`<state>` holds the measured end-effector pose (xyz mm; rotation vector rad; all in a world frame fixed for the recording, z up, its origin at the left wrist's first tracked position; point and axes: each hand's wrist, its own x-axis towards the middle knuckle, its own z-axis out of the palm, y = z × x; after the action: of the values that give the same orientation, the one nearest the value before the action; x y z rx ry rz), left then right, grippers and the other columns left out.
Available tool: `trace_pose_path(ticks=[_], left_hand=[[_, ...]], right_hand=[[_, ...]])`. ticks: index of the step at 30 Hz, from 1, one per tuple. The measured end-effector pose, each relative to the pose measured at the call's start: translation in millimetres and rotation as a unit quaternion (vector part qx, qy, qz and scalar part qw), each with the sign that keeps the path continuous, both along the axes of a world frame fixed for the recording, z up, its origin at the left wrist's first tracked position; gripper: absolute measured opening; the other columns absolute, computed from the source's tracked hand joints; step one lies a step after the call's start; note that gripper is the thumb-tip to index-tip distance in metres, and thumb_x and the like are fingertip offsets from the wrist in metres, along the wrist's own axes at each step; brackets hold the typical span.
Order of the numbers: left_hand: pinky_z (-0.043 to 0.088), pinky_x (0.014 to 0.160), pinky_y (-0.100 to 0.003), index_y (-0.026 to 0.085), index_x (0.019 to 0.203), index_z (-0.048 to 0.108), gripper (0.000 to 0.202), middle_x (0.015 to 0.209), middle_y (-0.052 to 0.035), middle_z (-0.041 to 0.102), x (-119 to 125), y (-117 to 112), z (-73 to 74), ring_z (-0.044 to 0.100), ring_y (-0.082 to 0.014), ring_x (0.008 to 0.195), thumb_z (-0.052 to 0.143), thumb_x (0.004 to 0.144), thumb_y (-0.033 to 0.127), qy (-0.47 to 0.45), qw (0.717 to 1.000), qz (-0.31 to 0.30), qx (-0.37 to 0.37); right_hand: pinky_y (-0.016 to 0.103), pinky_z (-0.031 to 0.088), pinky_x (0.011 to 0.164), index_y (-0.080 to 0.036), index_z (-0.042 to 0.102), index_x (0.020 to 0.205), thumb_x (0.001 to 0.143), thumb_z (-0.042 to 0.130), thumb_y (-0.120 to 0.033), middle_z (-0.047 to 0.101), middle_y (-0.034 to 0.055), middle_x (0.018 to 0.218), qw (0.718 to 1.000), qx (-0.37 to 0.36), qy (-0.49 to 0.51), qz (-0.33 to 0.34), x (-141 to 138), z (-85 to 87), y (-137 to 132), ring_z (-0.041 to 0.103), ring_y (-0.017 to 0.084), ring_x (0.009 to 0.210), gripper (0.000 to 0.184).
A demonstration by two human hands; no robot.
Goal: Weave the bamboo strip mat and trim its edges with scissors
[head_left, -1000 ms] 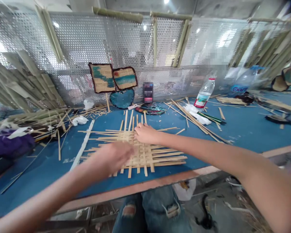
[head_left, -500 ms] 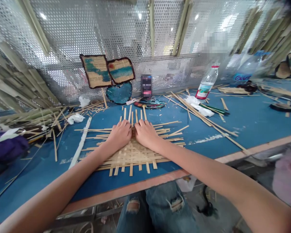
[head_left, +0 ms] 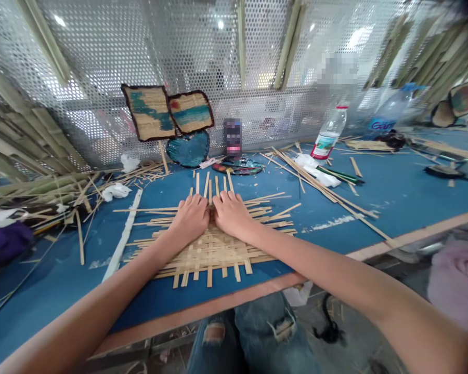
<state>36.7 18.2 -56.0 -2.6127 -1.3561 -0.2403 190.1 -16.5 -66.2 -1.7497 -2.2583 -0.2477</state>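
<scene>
A partly woven mat of pale bamboo strips (head_left: 214,249) lies flat on the blue tabletop in front of me, its loose strip ends sticking out on every side. My left hand (head_left: 192,215) and my right hand (head_left: 231,214) rest side by side on its far part. Both hands have their fingers curled down over the strips, thumbs towards each other. Upright strip ends (head_left: 217,184) poke out beyond the knuckles. The fingertips and the strips directly beneath them are hidden by the hands.
Behind the mat stand painted woven panels (head_left: 150,113), a blue heart-shaped piece (head_left: 188,149) and a paint-stained palette (head_left: 239,166). Loose strips (head_left: 315,182), white tissue (head_left: 317,170) and a plastic bottle (head_left: 329,132) lie or stand to the right. More scraps (head_left: 140,176) litter the left.
The view has shifted a little, so most things appear slightly further left. Both hands keep nearly the same place on the mat, with fingers still curled.
</scene>
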Motion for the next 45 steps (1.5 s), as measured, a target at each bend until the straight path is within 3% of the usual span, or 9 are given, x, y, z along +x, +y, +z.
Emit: trace_pose_path(ticks=[5, 10, 15, 19, 24, 35, 38, 42, 45], left_hand=[[0.047, 0.092, -0.048, 0.015, 0.109, 0.065, 0.025, 0.119, -0.0171, 0.066, -2.1, -0.6, -1.9, 0.060, -0.0341, 0.111, 0.043, 0.101, 0.022, -0.004, 1.000, 0.000, -0.002], [0.047, 0.095, -0.049, 0.015, 0.126, 0.062, 0.033, 0.132, -0.0172, 0.062, -4.4, -1.8, -3.6, 0.059, -0.0337, 0.117, 0.040, 0.103, 0.023, -0.009, 1.000, -0.018, -0.009], [0.047, 0.099, -0.041, 0.013, 0.110, 0.068, 0.028, 0.118, -0.0159, 0.067, -4.3, 1.4, -1.8, 0.060, -0.0292, 0.114, 0.042, 0.100, 0.015, 0.020, 0.995, -0.086, -0.038], [0.050, 0.092, -0.044, 0.015, 0.121, 0.063, 0.032, 0.124, -0.0163, 0.064, -3.5, 2.9, -1.7, 0.059, -0.0312, 0.113, 0.038, 0.103, 0.020, 0.008, 0.998, -0.055, -0.026], [0.049, 0.090, -0.049, 0.017, 0.115, 0.063, 0.029, 0.121, -0.0156, 0.064, 0.5, 2.4, -4.5, 0.057, -0.0335, 0.112, 0.037, 0.101, 0.018, 0.000, 1.000, -0.024, -0.018], [0.051, 0.091, -0.052, 0.016, 0.117, 0.065, 0.030, 0.124, -0.0166, 0.065, 1.5, -0.2, -4.8, 0.059, -0.0357, 0.112, 0.041, 0.100, 0.017, -0.010, 0.999, -0.032, -0.019], [0.048, 0.100, -0.055, 0.016, 0.125, 0.065, 0.035, 0.132, -0.0176, 0.064, -4.9, -0.7, -5.3, 0.060, -0.0348, 0.119, 0.038, 0.103, 0.022, -0.015, 0.999, -0.045, -0.021], [0.035, 0.117, -0.059, 0.017, 0.147, 0.056, 0.047, 0.159, -0.0204, 0.048, -27.5, -22.4, -15.1, 0.043, -0.0382, 0.147, 0.041, 0.106, 0.034, -0.009, 0.997, -0.070, -0.031], [0.031, 0.121, -0.057, 0.016, 0.156, 0.047, 0.059, 0.162, -0.0196, 0.045, -46.0, -52.8, -27.0, 0.037, -0.0364, 0.153, 0.037, 0.108, 0.048, 0.010, 0.990, -0.131, -0.059]], right_hand=[[0.046, 0.043, 0.095, -0.013, 0.065, 0.121, 0.100, 0.041, -0.021, 0.063, 0.0180, 0.122, 1.000, -0.004, -0.001, -0.008, -0.2, 0.2, -1.8, 0.054, 0.034, 0.115, 0.032], [0.045, 0.045, 0.095, -0.013, 0.065, 0.121, 0.102, 0.041, -0.024, 0.063, 0.0179, 0.123, 1.000, -0.005, 0.009, -0.013, 0.2, 1.0, -4.0, 0.055, 0.033, 0.117, 0.033], [0.049, 0.049, 0.092, -0.014, 0.064, 0.121, 0.102, 0.041, -0.027, 0.062, 0.0169, 0.124, 1.000, -0.011, 0.013, -0.026, -2.0, 3.7, -5.9, 0.056, 0.034, 0.115, 0.032], [0.054, 0.051, 0.089, -0.016, 0.062, 0.123, 0.102, 0.041, -0.031, 0.061, 0.0176, 0.126, 0.999, -0.010, 0.021, -0.040, -2.9, 2.3, -5.1, 0.055, 0.036, 0.117, 0.034], [0.056, 0.050, 0.090, -0.014, 0.061, 0.126, 0.102, 0.039, -0.028, 0.062, 0.0180, 0.124, 0.999, -0.003, 0.020, -0.029, -2.9, 1.8, -2.7, 0.055, 0.035, 0.117, 0.035], [0.054, 0.051, 0.088, -0.015, 0.063, 0.118, 0.100, 0.043, -0.026, 0.064, 0.0162, 0.121, 0.999, 0.009, 0.019, -0.028, -4.2, -0.3, -5.1, 0.057, 0.034, 0.116, 0.029], [0.053, 0.052, 0.091, -0.015, 0.064, 0.120, 0.101, 0.043, -0.026, 0.064, 0.0168, 0.126, 0.999, -0.017, 0.020, -0.028, 0.9, 7.6, -5.2, 0.057, 0.034, 0.119, 0.031], [0.055, 0.043, 0.110, -0.010, 0.065, 0.129, 0.103, 0.045, -0.029, 0.060, 0.0206, 0.141, 0.999, -0.040, -0.004, 0.026, 12.6, 24.4, -28.0, 0.052, 0.035, 0.134, 0.038], [0.050, 0.033, 0.123, -0.009, 0.055, 0.148, 0.107, 0.042, -0.046, 0.050, 0.0184, 0.157, 0.989, -0.081, 0.014, 0.122, 20.0, 23.4, -66.4, 0.040, 0.033, 0.149, 0.057]])
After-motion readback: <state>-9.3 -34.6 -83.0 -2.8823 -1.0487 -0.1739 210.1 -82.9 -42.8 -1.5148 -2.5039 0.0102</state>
